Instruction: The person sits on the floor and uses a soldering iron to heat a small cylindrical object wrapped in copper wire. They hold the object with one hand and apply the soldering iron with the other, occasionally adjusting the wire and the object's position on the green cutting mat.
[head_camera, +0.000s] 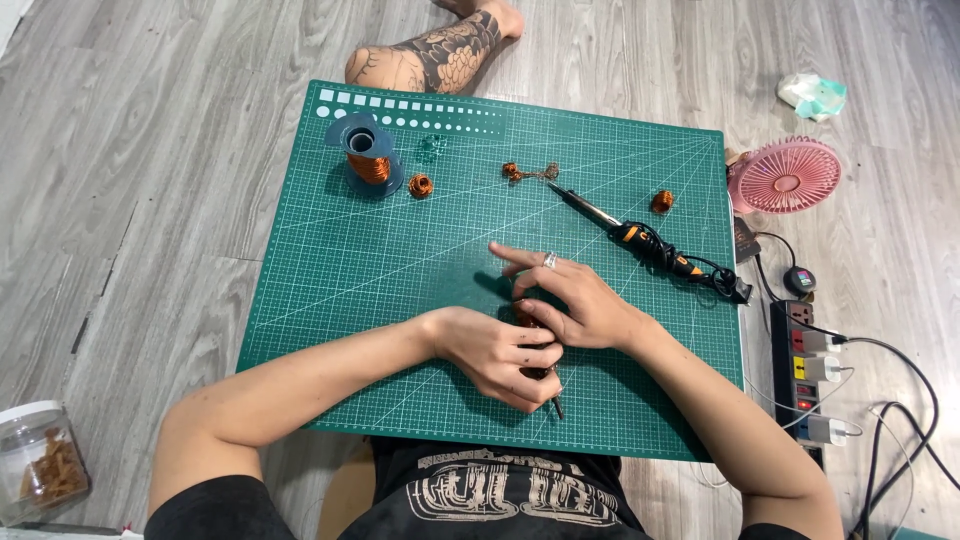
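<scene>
**Both hands closed on a small copper piece at the near middle of the mat**

Seen from above: green cutting mat (330, 250) lying on grey plank floor (130, 200), not on a bench. Left hand (497, 352) curled shut around a small copper-wire piece (527, 318) together with a thin dark tool (555, 400), tip poking out toward the near edge of the mat. Right hand (570, 300) meeting it from the right, thumb and lower fingers pinching the same piece, index finger stretched out and pointing left, ring on one finger. Piece almost wholly hidden between the two hands; exact shape not to be told. Long axis of the tool running roughly away-to-near, slanting slightly right at the near end.

Farther up the mat, well apart from both hands: soldering iron (625, 230) lying diagonally, tip up-left, cord trailing right; nearer the right hand than the left. Small twisted copper ornament (528, 173) just beyond its tip. Wire spool (366, 155) and a loose copper coil (420, 185) at upper left, another coil (662, 201) at upper right. Off the mat: pink fan (785, 176), power strip (808, 370), glass jar (40, 460).
</scene>
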